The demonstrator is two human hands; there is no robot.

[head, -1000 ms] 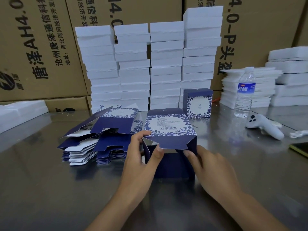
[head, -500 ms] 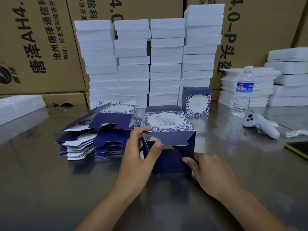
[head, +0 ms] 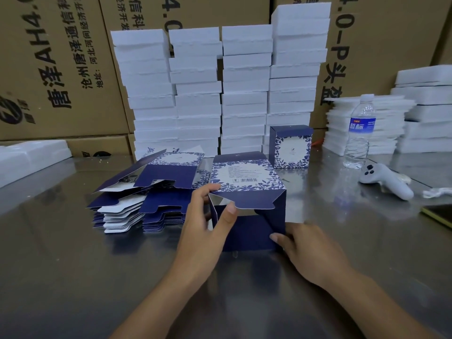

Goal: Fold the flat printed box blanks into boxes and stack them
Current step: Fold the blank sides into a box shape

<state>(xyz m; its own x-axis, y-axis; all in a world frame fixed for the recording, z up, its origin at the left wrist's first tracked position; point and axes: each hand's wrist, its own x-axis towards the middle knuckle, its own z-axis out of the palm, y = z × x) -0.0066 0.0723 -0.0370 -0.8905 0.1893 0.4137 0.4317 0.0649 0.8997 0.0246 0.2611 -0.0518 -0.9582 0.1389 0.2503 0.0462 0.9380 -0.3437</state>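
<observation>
Left hand [head: 205, 223] — fingers curled over the top left corner of the part-folded box [head: 247, 182], thumb on its front flap. Right hand [head: 310, 250] — clamped on the box's lower right corner. Box: mid-table [head: 73, 265], open end facing the near edge. Flat blanks [head: 146, 192] just left of it (fanned, untidy). Finished box [head: 291, 148] behind, toward the far edge, before white foam stacks [head: 220, 94].

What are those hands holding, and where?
The half-folded box: left hand pinches the top-left corner of its open end, right hand holds the bottom-right corner.
</observation>
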